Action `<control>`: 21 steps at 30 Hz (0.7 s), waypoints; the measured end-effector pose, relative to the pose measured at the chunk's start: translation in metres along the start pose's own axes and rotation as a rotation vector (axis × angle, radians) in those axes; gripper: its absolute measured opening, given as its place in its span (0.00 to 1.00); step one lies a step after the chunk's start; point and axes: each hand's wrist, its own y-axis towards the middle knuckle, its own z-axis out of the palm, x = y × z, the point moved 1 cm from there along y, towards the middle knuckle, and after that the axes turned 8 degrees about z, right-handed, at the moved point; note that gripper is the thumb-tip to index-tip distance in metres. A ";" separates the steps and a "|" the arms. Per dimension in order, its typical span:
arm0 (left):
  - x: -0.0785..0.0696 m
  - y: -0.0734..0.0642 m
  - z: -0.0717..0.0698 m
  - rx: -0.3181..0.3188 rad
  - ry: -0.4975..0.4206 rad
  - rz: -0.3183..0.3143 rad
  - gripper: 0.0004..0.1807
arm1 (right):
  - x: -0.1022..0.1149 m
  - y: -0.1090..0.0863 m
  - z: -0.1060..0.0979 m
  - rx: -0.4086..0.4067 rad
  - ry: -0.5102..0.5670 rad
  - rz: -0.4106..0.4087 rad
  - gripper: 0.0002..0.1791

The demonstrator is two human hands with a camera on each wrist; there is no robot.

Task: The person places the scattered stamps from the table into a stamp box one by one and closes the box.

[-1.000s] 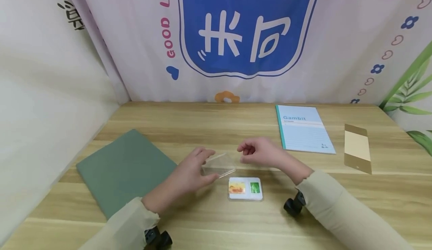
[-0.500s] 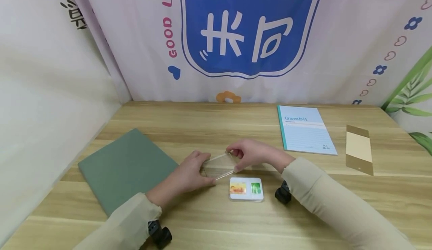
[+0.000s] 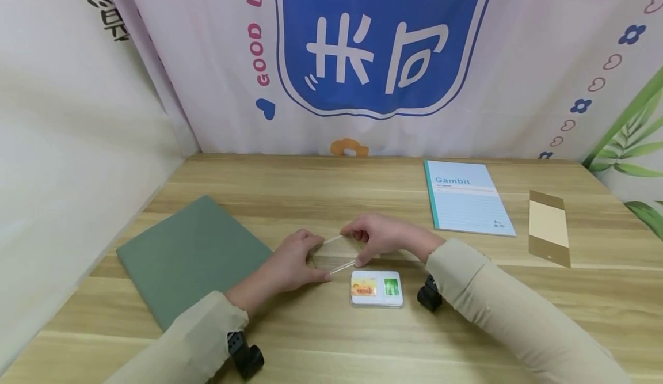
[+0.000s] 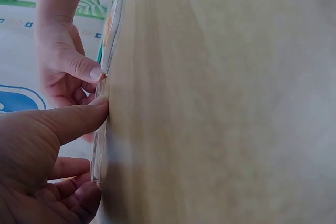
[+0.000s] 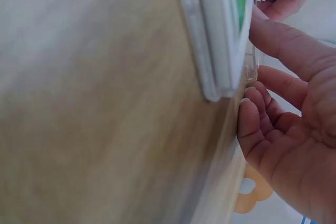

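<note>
A clear, flat plastic cover (image 3: 336, 254) lies low over the table between my two hands. My left hand (image 3: 291, 262) grips its left end, the thumb (image 4: 86, 116) on the near edge and the fingers at the far edge. At the right end, my right hand (image 3: 382, 238) pinches it between thumb and fingers, seen close up in the right wrist view. Just nearer to me, a white stack of cards (image 3: 376, 289) with orange and green pictures sits in a clear tray; its edge (image 5: 210, 40) shows beside my right thumb.
A green square board (image 3: 191, 257) lies at the left, partly under my left forearm in view. A blue notebook (image 3: 468, 200) and a brown-and-cream card (image 3: 549, 227) lie at the right. A printed curtain (image 3: 217, 84) hangs behind the wooden table (image 3: 311, 182).
My right hand has come left and taken hold of the clear cover's right end. The cover, tilted earlier in my left hand, now lies flatter. The white stack has stayed put.
</note>
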 end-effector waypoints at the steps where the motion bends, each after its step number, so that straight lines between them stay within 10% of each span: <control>1: 0.000 0.000 0.000 -0.002 -0.003 0.003 0.37 | 0.000 0.000 0.000 -0.002 0.001 -0.003 0.36; 21: 0.000 0.002 -0.003 -0.074 -0.075 0.091 0.37 | -0.001 -0.019 -0.005 -0.056 0.071 -0.017 0.36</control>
